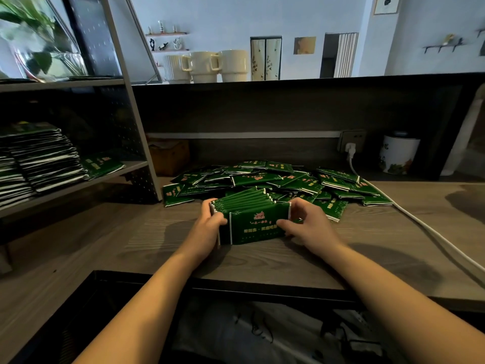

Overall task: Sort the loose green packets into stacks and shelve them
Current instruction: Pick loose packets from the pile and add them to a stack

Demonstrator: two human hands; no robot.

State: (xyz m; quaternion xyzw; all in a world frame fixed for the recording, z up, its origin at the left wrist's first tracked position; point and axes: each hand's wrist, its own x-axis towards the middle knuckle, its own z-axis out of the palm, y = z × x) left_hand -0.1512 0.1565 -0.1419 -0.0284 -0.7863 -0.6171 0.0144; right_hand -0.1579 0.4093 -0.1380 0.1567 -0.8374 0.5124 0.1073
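A stack of green packets (pixel 252 219) stands on edge on the wooden counter, its printed face toward me. My left hand (pixel 210 222) grips its left end and my right hand (pixel 304 222) grips its right end, thumbs on the front face. Behind the stack lies a loose pile of green packets (pixel 275 179) spread across the counter. On the shelf at the left stand tall stacks of packets (pixel 47 158), with a low stack of packets (pixel 102 164) beside them near the shelf's front edge.
A grey metal shelf frame (pixel 136 122) stands at the left. A white cable (pixel 420 222) runs from a wall socket (pixel 351 143) across the counter at the right. A white tin (pixel 397 155) stands at the back right. Cream mugs (pixel 207 65) sit on the upper ledge.
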